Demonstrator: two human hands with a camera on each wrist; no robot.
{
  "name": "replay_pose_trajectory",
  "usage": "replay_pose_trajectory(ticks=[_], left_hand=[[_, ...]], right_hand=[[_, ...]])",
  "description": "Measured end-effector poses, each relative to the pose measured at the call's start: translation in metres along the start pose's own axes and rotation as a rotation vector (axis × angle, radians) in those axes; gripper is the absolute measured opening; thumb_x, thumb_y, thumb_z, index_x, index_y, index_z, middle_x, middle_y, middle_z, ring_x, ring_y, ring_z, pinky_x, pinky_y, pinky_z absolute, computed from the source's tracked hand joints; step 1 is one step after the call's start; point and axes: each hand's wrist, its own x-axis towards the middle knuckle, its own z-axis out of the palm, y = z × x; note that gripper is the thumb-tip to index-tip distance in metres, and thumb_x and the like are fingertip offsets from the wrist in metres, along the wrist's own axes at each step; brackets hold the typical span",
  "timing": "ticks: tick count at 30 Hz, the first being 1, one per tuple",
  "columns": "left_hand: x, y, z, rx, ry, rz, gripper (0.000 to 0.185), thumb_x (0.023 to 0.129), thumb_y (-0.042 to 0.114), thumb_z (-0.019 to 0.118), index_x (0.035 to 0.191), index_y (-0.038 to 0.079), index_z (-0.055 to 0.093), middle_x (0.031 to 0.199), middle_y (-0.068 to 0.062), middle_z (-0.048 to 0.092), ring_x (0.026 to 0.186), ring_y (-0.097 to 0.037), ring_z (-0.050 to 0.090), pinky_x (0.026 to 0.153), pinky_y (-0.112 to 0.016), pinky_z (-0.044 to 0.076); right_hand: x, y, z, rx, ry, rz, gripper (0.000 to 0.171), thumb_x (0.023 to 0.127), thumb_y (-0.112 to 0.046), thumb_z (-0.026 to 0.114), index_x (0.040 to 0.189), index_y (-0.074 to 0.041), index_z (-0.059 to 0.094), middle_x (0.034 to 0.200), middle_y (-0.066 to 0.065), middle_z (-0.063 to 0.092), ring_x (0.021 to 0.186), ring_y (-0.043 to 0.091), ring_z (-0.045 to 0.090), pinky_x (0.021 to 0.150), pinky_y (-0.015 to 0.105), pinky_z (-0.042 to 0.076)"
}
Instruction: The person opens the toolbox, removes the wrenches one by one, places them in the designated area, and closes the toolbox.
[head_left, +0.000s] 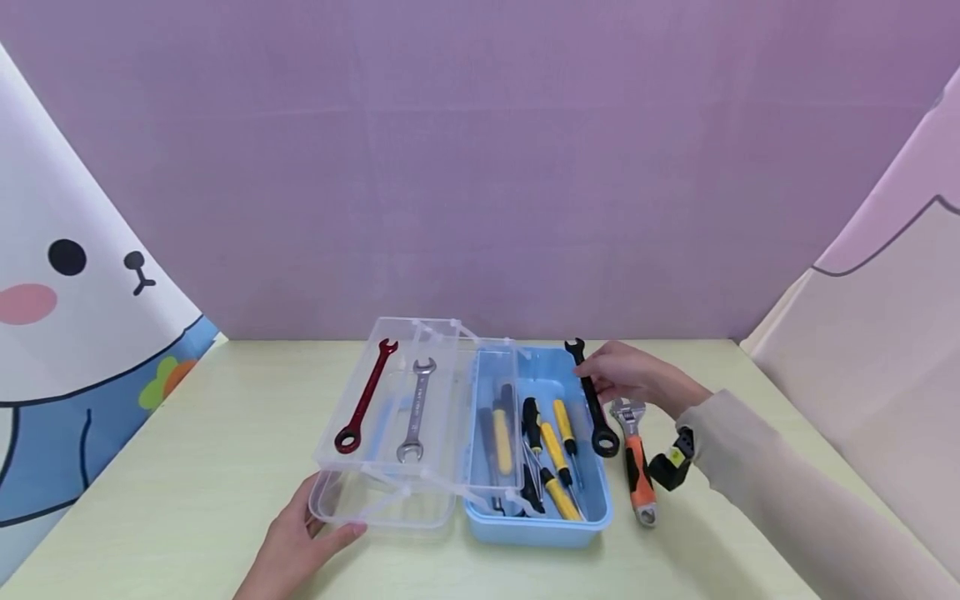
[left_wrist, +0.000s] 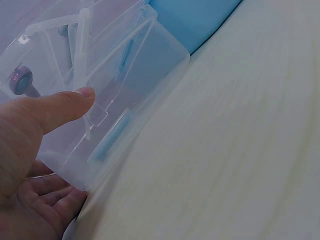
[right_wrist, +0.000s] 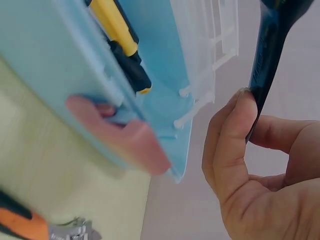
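Observation:
Between thumb and fingers, my right hand (head_left: 622,372) pinches a black combination wrench (head_left: 592,408) by its shaft, above the right side of the blue toolbox (head_left: 540,533). The right wrist view shows the wrench shaft (right_wrist: 267,55) close up. At the near left corner of the clear toolbox lid (head_left: 382,521), my left hand (head_left: 296,533) holds the lid's edge, its thumb across the near side. A clear tray (head_left: 386,408) on hinged arms stands over the lid, bearing a dark red combination wrench (head_left: 367,396) and a silver open-end wrench (head_left: 417,412).
Several yellow-and-black screwdrivers (head_left: 555,454) lie inside the toolbox, some behind a second clear tray (head_left: 483,475). An orange-handled adjustable wrench (head_left: 637,471) lies on the table right of it. A pink latch or handle (right_wrist: 120,137) shows on the toolbox wall.

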Motion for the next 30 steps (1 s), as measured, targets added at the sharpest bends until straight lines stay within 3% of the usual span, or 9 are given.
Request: replay_pose_trajectory(ticks=[13,20,30], left_hand=[[0.003,0.001,0.001,0.034,-0.008,-0.033,0.108,0.072,0.051,0.078,0.146,-0.001,0.021,0.147,-0.031,0.032,0.133,-0.047,0.036,0.106,-0.052,0.042],[0.003,0.002,0.000,0.037,-0.004,-0.022,0.107,0.072,0.050,0.078,0.146,-0.002,0.022,0.147,-0.032,0.033,0.133,-0.046,0.037,0.106,-0.051,0.043],[0.001,0.000,-0.001,0.025,0.003,0.013,0.099,0.076,0.044,0.078,0.145,-0.003,0.024,0.145,-0.032,0.035,0.132,-0.045,0.040,0.106,-0.050,0.043]], right_hand=[[-0.012,0.025,-0.019,-0.006,0.005,0.006,0.014,0.096,-0.012,0.050,0.092,0.001,0.055,0.060,-0.004,0.040,0.055,0.009,0.041,0.054,0.018,0.045],[-0.017,0.036,-0.026,0.040,-0.017,0.033,0.014,0.096,-0.013,0.050,0.091,-0.001,0.056,0.065,-0.004,0.050,0.058,0.007,0.048,0.057,0.019,0.052],[-0.023,0.057,-0.037,0.045,-0.009,0.038,0.018,0.096,-0.012,0.049,0.095,0.002,0.060,0.066,-0.005,0.056,0.057,0.005,0.052,0.056,0.018,0.052]])
